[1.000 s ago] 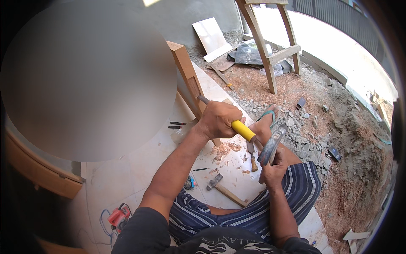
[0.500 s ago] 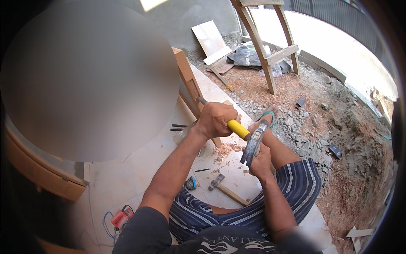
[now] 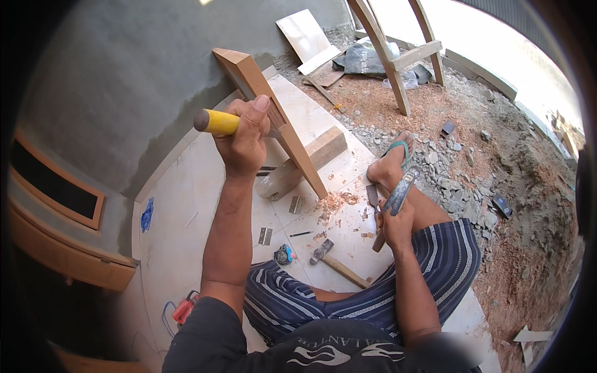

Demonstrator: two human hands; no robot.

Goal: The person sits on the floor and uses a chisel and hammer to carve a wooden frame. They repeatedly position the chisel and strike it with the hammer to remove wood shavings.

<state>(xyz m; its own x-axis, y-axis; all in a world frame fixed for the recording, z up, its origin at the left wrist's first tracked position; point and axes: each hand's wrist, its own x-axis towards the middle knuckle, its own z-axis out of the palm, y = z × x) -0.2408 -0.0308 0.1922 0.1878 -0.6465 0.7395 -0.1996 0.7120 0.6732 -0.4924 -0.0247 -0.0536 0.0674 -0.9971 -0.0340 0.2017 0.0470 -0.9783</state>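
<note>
My left hand is closed round a chisel with a yellow handle, the handle's butt pointing left. The chisel's metal shaft reaches the long wooden board, by a recess cut into its edge. This board leans over a thick wooden block on the tiles. In my right hand, low by my shin, is a claw hammer, its head up and well apart from the chisel. Beside that hand lies a second flat-bladed tool, apparently a chisel, partly hidden.
A second hammer, a tape measure, a pencil and metal hinges lie on the tiles among wood shavings. At lower left sits a red power tool. Rubble and a wooden stand are at right.
My left hand has moved left and turned the chisel, so its butt now points left instead of right. The claw hammer has come away from the butt, toward the right.
</note>
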